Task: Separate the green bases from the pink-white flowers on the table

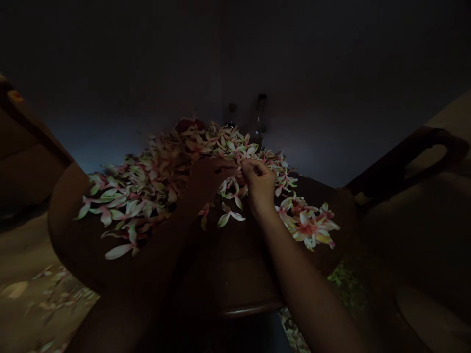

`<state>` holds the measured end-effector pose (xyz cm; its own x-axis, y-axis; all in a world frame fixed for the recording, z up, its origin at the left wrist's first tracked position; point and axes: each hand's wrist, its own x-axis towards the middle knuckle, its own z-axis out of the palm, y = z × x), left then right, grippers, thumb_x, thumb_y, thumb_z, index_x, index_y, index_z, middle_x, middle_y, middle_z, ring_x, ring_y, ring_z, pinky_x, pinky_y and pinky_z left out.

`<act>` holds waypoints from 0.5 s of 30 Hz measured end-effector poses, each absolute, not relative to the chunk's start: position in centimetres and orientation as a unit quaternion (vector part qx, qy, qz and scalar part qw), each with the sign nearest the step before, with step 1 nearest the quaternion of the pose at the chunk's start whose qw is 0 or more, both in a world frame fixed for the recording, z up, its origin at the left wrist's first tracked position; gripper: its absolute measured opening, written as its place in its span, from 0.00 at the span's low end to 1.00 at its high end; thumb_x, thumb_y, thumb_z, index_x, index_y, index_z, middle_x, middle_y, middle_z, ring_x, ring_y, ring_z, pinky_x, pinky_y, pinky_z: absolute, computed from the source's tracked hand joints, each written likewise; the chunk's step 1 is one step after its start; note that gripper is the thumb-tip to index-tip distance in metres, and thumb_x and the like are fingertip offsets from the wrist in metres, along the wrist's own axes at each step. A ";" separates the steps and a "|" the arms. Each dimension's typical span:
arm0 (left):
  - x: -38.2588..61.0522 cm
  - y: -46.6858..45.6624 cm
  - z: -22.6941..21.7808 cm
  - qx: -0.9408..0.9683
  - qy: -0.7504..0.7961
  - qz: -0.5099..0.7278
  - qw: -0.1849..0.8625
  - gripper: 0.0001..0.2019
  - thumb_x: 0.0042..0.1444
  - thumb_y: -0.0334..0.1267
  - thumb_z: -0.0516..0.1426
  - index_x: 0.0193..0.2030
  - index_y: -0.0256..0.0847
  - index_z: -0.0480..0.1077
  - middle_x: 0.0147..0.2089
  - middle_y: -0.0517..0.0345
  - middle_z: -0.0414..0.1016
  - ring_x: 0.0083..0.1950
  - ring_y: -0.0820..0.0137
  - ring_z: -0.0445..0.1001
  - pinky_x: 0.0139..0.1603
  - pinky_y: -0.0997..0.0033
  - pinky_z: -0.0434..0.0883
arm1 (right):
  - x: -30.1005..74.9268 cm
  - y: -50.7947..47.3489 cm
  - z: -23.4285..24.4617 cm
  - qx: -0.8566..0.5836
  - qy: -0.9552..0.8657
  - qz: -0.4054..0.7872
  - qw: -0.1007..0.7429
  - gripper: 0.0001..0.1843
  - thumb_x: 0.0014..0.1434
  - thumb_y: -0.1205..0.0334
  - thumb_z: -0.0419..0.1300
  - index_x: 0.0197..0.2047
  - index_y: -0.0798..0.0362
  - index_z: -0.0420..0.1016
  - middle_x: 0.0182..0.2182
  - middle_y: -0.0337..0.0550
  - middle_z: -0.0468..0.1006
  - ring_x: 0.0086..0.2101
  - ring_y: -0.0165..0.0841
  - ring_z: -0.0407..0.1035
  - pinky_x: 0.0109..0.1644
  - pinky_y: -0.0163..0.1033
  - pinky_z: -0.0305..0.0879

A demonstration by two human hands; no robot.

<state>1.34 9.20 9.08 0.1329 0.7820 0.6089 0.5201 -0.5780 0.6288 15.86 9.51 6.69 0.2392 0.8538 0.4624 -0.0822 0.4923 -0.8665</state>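
A large heap of loose pink-and-white flowers [165,171] lies on a dark wooden table [235,279]. My left hand [209,179] and my right hand [259,186] meet at the heap's near edge, fingers curled and almost touching each other. The dim light hides whether either hand pinches a flower. A single flower [230,216] lies just below my hands, and a small cluster of blooms [309,225] sits to the right of my right wrist.
A glass bottle [260,117] stands behind the heap against a dark wall. A dark wooden chair back [408,166] rises at the right. Fallen petals [55,294] lie on the floor at lower left, and green leaves [346,284] show beside the table.
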 end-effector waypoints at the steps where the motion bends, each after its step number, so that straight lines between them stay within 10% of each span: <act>1: 1.3 9.3 9.0 0.738 0.436 0.496 0.138 0.09 0.57 0.45 0.62 0.38 0.47 0.83 0.41 0.62 0.84 0.41 0.67 0.80 0.50 0.70 0.72 | 15.8 9.5 6.7 -0.373 -0.519 0.334 0.692 0.15 0.53 0.47 0.67 0.34 0.51 0.77 0.28 0.38 0.78 0.28 0.31 0.71 0.33 0.38 0.70; 15: 1.4 9.6 8.7 0.727 0.427 0.517 0.150 0.10 0.59 0.43 0.59 0.37 0.46 0.82 0.40 0.60 0.84 0.42 0.67 0.80 0.49 0.70 0.73 | 15.6 9.3 6.9 -0.345 -0.504 0.358 0.706 0.14 0.52 0.49 0.68 0.33 0.50 0.77 0.27 0.37 0.77 0.28 0.31 0.71 0.33 0.37 0.71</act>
<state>1.43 9.60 8.69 0.1023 0.7751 0.6235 0.4656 -0.5912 0.6586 15.61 9.25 6.87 0.2357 0.8534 0.4649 -0.1576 0.5056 -0.8483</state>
